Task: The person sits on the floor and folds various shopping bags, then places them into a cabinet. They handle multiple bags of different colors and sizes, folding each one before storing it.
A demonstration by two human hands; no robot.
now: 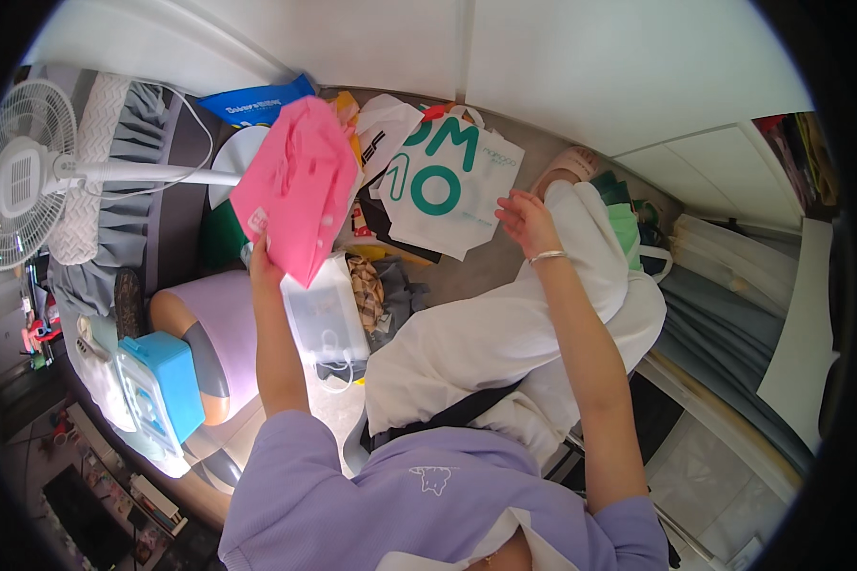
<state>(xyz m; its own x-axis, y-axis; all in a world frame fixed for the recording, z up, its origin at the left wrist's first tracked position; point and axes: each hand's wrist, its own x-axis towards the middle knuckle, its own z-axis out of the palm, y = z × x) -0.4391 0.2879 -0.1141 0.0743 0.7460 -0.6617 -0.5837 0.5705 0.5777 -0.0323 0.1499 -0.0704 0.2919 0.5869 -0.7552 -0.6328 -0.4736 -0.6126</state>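
Note:
My left hand is closed on the lower edge of a pink bag, which is creased and has a small pale print near its corner. The bag is held up in front of the fan's pole. To the right my right hand has its fingers apart and slightly bent, with nothing seen in it. It is beside the right edge of a white bag with large green lettering; whether the fingertips touch that bag, I cannot tell. A smaller white bag with dark print overlaps it on the left.
A white standing fan is at the left. Near my knees are a white paper bag and checked cloth. A blue bag leans at the back. A light blue box lies lower left. White cabinets border the right.

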